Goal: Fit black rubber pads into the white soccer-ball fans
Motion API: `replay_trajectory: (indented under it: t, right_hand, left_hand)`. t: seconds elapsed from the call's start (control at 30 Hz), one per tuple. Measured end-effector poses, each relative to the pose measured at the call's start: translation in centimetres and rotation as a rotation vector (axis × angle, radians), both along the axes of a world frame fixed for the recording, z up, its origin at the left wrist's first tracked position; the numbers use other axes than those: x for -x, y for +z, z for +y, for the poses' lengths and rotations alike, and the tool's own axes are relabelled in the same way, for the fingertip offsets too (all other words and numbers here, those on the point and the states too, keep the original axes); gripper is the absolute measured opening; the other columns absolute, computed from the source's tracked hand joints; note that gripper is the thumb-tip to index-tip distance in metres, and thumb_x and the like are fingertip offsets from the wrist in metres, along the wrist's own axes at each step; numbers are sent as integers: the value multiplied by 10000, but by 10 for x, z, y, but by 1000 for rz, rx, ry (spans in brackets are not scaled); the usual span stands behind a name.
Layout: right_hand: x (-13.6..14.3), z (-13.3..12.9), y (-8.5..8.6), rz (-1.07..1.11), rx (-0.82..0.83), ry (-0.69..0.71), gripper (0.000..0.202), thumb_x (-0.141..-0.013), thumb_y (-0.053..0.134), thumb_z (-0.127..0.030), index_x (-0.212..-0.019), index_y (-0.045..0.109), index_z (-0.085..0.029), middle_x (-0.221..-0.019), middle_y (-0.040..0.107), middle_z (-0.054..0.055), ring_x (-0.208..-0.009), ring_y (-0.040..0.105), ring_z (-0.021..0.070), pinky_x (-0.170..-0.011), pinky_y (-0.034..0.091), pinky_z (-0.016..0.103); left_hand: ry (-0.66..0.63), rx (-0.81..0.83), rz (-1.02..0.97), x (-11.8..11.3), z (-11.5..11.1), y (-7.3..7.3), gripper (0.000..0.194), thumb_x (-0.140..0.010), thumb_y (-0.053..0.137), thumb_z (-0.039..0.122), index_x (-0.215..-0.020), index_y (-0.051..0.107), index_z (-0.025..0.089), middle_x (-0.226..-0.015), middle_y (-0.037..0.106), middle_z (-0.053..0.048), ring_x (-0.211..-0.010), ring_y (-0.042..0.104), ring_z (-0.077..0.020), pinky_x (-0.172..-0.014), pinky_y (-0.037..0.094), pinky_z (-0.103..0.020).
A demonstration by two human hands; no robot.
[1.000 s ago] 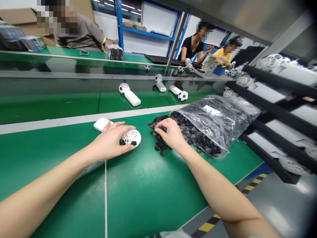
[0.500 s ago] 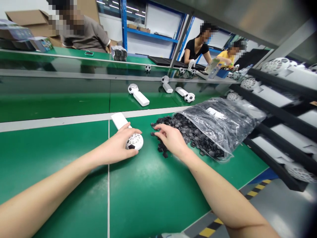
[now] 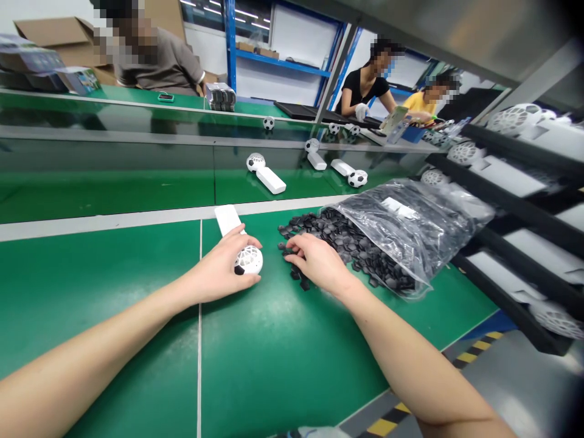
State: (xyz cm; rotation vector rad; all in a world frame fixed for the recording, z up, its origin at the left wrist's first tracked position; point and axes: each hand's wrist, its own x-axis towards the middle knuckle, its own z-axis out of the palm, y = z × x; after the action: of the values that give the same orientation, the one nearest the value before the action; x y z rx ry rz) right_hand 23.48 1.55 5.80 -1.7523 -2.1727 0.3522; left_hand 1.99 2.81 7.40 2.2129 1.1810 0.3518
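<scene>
Head view: green tabletop point(image 3: 274, 365), open bag point(image 3: 438, 213) three o'clock of the left hand point(image 3: 212, 271), spread around a ball-headed unit point(image 3: 252, 263), handle towards eleven, one dark patch visible, lattice pale; right hand point(image 3: 288, 250) curls at black pieces point(image 3: 337, 230), pinch unclear.
</scene>
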Motion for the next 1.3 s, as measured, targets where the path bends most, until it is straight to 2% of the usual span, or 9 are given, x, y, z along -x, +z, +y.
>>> replay_trajectory:
  t: [0.23,0.37,0.5,0.67,0.8,0.93,1.07,1.17,1.3]
  right_hand:
    - [10,11,-12,-136,-152,50,198,-857,509,-249,-1002,632,-195,-957,612,57,-911,531,181,-769,425,282]
    - [11,14,-12,-293,-163,171,198,-866,486,-219,-938,666,-181,-927,634,80,-872,516,211,-752,417,313]
    - [10,14,-11,-357,-159,166,239,-863,432,-123,-951,652,-154,-866,642,95,-821,529,214,-723,419,322]
    - [8,12,-10,-1,-184,108,213,-848,462,-116,-989,614,-167,-930,653,57,-863,569,173,-797,438,301]
    - [14,-1,-2,315,-235,317,149,-850,504,-155,-919,630,-196,-898,642,22,-865,569,129,-808,450,264]
    - [23,-15,4,311,-312,546,199,-876,453,-155,-932,640,-195,-903,627,44,-851,539,131,-762,460,266]
    - [29,-20,2,236,-328,655,232,-881,420,-152,-897,644,-210,-908,652,45,-857,556,146,-771,462,293]
    - [33,-21,-1,330,-309,611,198,-882,432,-168,-858,623,-211,-853,665,25,-830,583,134,-769,464,283]
    - [37,-20,-6,523,-225,384,31,-810,577,-218,-796,591,-193,-802,622,11,-785,576,120,-721,466,248]
  left_hand:
    - [-10,-6,-22,1,1,-3,428,-673,583,337,-1073,477,225,-1317,433,-75,-1366,89,-261,-1067,238,-469]
    - [-51,-8,-36,5,3,-4,422,-671,570,306,-1073,478,219,-1350,396,-94,-1364,101,-268,-1052,261,-460]
    - [-104,4,-46,8,5,-4,428,-671,562,273,-1086,475,217,-1407,317,-109,-1361,120,-272,-1028,297,-440]
    - [-142,54,-14,10,5,1,491,-646,560,225,-1126,455,223,-1465,199,-108,-1336,211,-288,-1021,308,-428]
    - [-194,65,-6,10,3,3,553,-620,571,202,-1156,443,233,-1476,175,-99,-1333,223,-282,-1052,263,-414]
    - [-231,28,-23,9,3,2,526,-633,558,193,-1148,452,211,-1440,275,-95,-1352,169,-259,-1066,244,-403]
    - [-221,14,-36,8,3,1,511,-655,621,297,-1129,460,195,-1394,351,-110,-1353,164,-258,-1067,243,-403]
    - [-198,19,-56,6,3,0,521,-665,640,414,-1108,469,201,-1378,373,-115,-1350,176,-262,-1065,241,-415]
    - [-182,11,-77,4,2,-1,419,-702,606,365,-1073,489,211,-1355,409,-88,-1345,198,-245,-1069,239,-405]
